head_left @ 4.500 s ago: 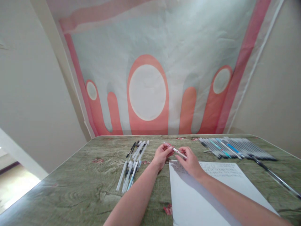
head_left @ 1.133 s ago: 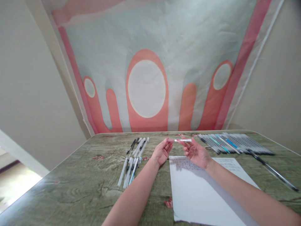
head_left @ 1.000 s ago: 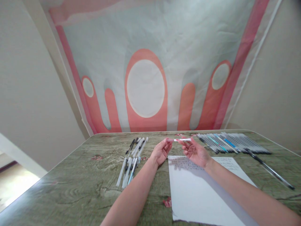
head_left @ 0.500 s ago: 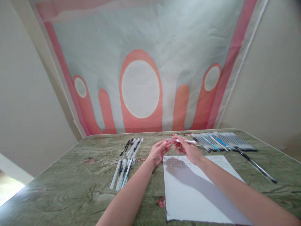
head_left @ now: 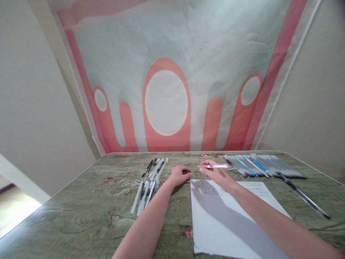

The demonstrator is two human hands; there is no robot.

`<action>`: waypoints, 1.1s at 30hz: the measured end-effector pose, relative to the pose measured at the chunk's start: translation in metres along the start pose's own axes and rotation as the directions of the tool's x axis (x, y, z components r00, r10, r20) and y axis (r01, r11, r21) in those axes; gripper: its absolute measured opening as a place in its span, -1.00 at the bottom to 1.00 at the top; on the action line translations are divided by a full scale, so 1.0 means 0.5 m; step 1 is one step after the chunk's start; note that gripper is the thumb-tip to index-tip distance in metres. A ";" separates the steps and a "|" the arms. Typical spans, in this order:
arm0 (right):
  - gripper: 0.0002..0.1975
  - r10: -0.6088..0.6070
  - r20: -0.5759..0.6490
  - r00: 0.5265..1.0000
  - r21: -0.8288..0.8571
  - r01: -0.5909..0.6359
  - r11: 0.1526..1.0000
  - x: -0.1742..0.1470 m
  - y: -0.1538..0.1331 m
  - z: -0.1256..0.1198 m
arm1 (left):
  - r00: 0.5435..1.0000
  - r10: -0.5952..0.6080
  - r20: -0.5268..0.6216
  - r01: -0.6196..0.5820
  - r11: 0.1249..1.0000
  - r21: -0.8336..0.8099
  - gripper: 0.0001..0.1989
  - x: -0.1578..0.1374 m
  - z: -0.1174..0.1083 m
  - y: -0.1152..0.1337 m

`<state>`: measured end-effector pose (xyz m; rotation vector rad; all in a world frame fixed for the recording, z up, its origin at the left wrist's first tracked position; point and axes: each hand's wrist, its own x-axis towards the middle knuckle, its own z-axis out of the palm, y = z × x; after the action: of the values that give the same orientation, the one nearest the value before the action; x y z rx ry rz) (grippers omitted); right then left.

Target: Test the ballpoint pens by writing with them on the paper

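Observation:
My right hand grips a white-and-pink pen between thumb and fingers, just beyond the top edge of the paper. The pen lies nearly level, its thin end pointing left towards my other hand. My left hand rests low over the table, fingers bent and a gap between thumb and forefinger; nothing shows in it. Below my right hand and forearm lies a white sheet of paper, with rows of handwriting along its top and the arm's shadow across it.
Left of my hands lie two small groups of pens and caps on the wood-patterned table. A long row of clear pens, some blue, lies at the back right. One black-ended clear pen slants nearer on the right.
My hands were together on the pen; now they are apart, and only my right hand holds it. My left hand has lowered to the table. The view has shifted slightly.

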<state>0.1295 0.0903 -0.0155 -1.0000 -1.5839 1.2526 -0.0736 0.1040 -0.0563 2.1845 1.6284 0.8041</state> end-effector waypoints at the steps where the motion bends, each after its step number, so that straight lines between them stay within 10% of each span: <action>1: -0.75 -0.003 -0.018 1.000 -0.025 0.002 1.000 0.001 -0.001 0.001 | 1.000 0.008 0.008 -0.008 1.000 0.008 -0.70 0.000 0.000 0.000; 16: -0.84 -0.101 -0.212 0.972 -0.263 0.042 0.964 0.011 0.079 0.068 | 1.000 0.013 -0.017 -0.012 0.997 0.081 -0.60 0.001 0.003 -0.010; 33: -0.84 -0.238 -0.072 0.969 -0.432 0.185 0.883 -0.001 0.090 0.067 | 1.000 0.014 0.008 -0.014 1.000 0.005 -0.62 0.001 -0.003 -0.011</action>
<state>0.1013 0.0878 -0.0639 -1.1076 -1.8528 0.6942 -0.0788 0.1060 -0.0581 2.2021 1.6151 0.7944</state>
